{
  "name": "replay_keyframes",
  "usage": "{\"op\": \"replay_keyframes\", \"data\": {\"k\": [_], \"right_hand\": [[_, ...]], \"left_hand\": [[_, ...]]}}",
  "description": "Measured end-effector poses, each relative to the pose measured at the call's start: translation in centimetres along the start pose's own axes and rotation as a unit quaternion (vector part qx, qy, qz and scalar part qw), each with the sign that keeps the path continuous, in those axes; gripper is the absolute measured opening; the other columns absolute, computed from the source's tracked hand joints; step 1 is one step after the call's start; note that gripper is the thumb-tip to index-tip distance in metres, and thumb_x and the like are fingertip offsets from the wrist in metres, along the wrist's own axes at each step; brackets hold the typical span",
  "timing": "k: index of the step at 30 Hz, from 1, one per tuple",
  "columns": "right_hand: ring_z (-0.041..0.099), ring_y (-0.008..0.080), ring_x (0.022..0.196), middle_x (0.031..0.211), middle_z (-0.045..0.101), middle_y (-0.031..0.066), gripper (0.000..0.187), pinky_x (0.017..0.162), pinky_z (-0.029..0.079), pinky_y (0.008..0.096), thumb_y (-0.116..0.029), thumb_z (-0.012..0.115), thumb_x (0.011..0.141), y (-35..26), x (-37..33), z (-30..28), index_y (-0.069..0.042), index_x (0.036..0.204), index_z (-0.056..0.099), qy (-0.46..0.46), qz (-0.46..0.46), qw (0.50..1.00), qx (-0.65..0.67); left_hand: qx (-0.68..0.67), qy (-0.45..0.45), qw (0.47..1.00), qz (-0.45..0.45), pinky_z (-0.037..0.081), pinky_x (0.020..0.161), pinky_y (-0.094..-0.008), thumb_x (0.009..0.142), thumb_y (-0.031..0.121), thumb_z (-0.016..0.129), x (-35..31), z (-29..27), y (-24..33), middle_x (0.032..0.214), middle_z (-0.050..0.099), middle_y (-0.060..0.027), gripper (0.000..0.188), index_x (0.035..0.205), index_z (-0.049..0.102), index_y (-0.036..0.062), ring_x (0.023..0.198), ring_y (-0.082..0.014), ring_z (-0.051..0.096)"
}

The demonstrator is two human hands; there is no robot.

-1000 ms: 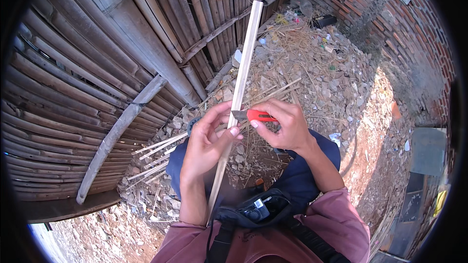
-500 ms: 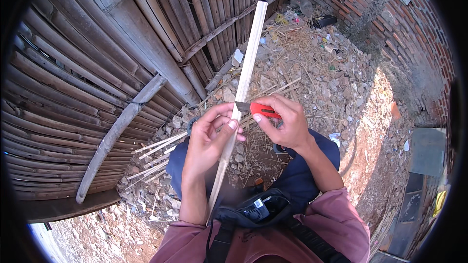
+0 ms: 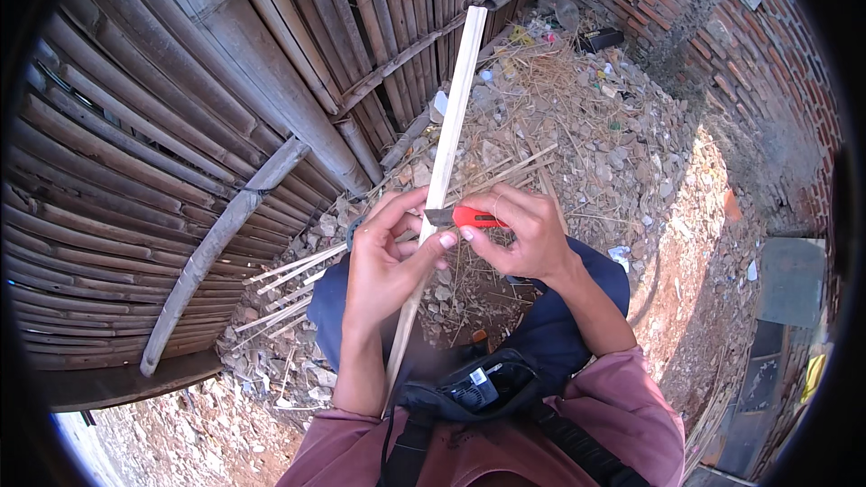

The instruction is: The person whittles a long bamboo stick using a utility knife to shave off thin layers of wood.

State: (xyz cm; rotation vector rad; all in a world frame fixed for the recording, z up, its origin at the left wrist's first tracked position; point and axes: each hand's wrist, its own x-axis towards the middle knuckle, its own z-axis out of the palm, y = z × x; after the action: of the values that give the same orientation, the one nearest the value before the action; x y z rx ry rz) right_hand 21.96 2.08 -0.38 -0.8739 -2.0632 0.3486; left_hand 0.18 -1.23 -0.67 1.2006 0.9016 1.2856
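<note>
While a pale strip (image 3: 454, 117) is slanting upward before me, my left grip (image 3: 377, 257) is pinching it and my right grip (image 3: 525, 233) is clasping a red knife (image 3: 469, 216), blade touching the strip — in one piece, so I'm judging the blade work unfinished. Loose strips (image 3: 302, 269) are lying leftward; nearer me, an open black pouch (image 3: 424, 394) is holding a small device (image 3: 474, 390).

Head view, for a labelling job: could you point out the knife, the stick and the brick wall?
Knife (image 3: 465, 216): head view, on its red handle.
Stick (image 3: 455, 126): head view, on its pale upper length.
Brick wall (image 3: 771, 63): head view, on its bricks, upper right.
</note>
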Motion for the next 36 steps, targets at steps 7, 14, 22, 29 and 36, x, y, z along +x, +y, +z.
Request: {"op": "replay_keyframes", "data": {"k": [7,14,22,29,36], "right_hand": [[0.072,0.0242,0.068,0.085,0.070,0.0068,0.029,0.060,0.057,0.0358,-0.018,0.085,0.085,-0.1,0.0,-0.3,-0.007,0.111,0.079,-0.024,-0.022,0.999,-0.033],[0.072,0.0244,0.068,0.085,0.070,0.0072,0.031,0.060,0.057,0.0362,-0.018,0.085,0.085,0.1,-0.3,-0.1,-0.006,0.114,0.080,-0.018,-0.026,0.999,-0.026],[0.072,0.0237,0.067,0.084,0.069,0.0069,0.032,0.060,0.057,0.0361,-0.020,0.085,0.088,0.0,-0.3,-0.3,-0.006,0.116,0.080,-0.022,-0.022,0.999,-0.024],[0.071,0.0237,0.066,0.084,0.069,0.0067,0.033,0.060,0.057,0.0360,-0.021,0.084,0.088,0.2,-0.4,-0.1,-0.006,0.117,0.080,-0.013,-0.024,0.999,-0.026],[0.070,0.0232,0.066,0.083,0.068,0.0056,0.033,0.059,0.057,0.0360,-0.020,0.085,0.086,0.2,-0.3,-0.3,-0.007,0.116,0.080,-0.007,-0.023,0.999,-0.045]], "left_hand": [[0.009,0.017,1.000,-0.019,0.068,0.068,-0.0239,0.091,-0.010,0.081,-0.1,0.0,-0.2,0.121,0.071,-0.0126,0.053,0.141,0.064,-0.0086,0.096,-0.0103,0.070],[0.045,0.024,0.997,-0.054,0.068,0.070,-0.0249,0.088,-0.006,0.086,-0.2,0.4,0.6,0.119,0.072,-0.0117,0.057,0.141,0.064,-0.0070,0.101,-0.0116,0.072],[0.066,0.029,0.997,-0.026,0.068,0.084,-0.0281,0.083,-0.005,0.090,-0.3,0.6,0.5,0.118,0.074,-0.0109,0.063,0.140,0.065,-0.0070,0.101,-0.0143,0.075],[0.080,0.050,0.995,-0.020,0.068,0.082,-0.0271,0.083,-0.004,0.091,-0.3,1.0,0.7,0.117,0.075,-0.0111,0.059,0.137,0.067,-0.0073,0.102,-0.0129,0.074],[0.080,0.063,0.994,-0.024,0.067,0.081,-0.0258,0.084,-0.003,0.091,-0.3,1.3,0.5,0.116,0.075,-0.0101,0.057,0.136,0.068,-0.0073,0.100,-0.0113,0.074]]}}
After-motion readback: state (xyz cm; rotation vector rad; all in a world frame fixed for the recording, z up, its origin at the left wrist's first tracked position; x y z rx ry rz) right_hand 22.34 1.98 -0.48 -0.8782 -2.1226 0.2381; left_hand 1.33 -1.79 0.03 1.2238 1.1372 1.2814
